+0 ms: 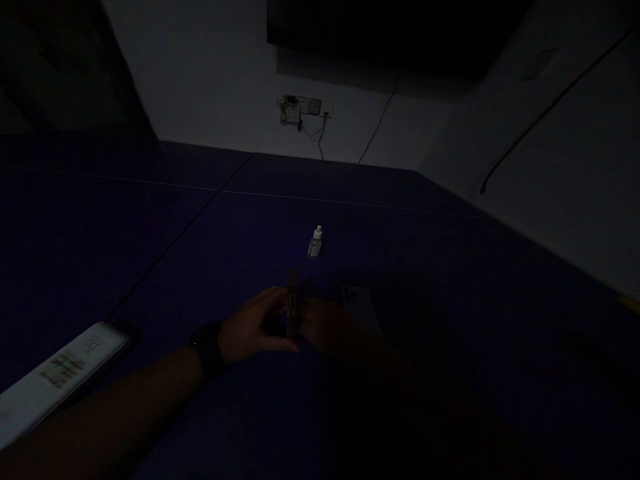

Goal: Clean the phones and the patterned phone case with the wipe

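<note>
Between my hands stands a thin flat brownish object (292,303), seen edge-on with small cut-outs or slots along its side; its kind is unclear in the dim light. My left hand (253,327), with a dark watch on the wrist, holds it from the left, thumb at the bottom and fingers higher up. Against its other side is my right hand (320,325), in shadow, its fingers closed and mostly hidden. A phone (361,305) with camera lenses lies just beyond the right hand, partly covered by it. Farther off, a small white-capped dropper bottle (315,244) stands upright.
A long white box (67,373) with printed writing lies at the lower left. The dark blue floor (175,267) has thin seam lines. On the far wall are sockets (305,109) with hanging cables, below a dark screen (390,33).
</note>
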`<state>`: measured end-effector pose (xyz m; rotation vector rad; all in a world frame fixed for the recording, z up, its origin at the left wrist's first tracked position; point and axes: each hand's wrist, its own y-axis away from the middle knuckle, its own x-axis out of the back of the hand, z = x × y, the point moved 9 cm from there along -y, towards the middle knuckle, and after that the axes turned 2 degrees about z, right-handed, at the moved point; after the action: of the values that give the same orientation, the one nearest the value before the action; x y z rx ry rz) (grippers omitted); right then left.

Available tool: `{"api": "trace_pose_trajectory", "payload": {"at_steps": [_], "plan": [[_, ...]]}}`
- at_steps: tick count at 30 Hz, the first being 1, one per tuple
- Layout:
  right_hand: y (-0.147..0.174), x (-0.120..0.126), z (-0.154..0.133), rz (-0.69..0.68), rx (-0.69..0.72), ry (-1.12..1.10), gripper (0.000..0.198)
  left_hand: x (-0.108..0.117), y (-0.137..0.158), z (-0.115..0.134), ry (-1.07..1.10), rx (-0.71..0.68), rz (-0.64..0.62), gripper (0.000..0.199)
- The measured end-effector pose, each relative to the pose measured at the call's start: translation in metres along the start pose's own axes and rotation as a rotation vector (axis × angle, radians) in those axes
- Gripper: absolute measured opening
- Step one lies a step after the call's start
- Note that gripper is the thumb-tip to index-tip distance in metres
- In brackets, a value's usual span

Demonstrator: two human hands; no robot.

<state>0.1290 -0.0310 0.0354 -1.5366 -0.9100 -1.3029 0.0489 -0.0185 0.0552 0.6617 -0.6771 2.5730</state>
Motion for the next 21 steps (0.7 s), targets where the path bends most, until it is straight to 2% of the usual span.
{"api": "trace_pose_trajectory", "payload": {"at_steps": [3,6,12,18,21], "plan": [[-0.003,0.001,0.008,0.026,-0.070,0.047,0.020,0.000,-0.001,0.000,0.007,0.002,-0.003,0.079],[-0.004,-0.005,0.015,0.067,-0.129,-0.053,0.023,0.000,0.000,0.000,0.001,0.010,-0.008,0.080],[0.002,-0.023,0.013,0.024,-0.094,-0.226,0.023,-0.001,0.000,-0.001,-0.003,0.022,-0.010,0.082],[-0.002,-0.004,0.017,0.132,-0.137,-0.145,0.023,-0.001,0.000,-0.003,0.008,0.018,-0.010,0.082],[-0.003,-0.004,0.016,0.132,-0.150,-0.190,0.026,-0.001,0.001,-0.003,0.005,0.021,-0.010,0.080]]}}
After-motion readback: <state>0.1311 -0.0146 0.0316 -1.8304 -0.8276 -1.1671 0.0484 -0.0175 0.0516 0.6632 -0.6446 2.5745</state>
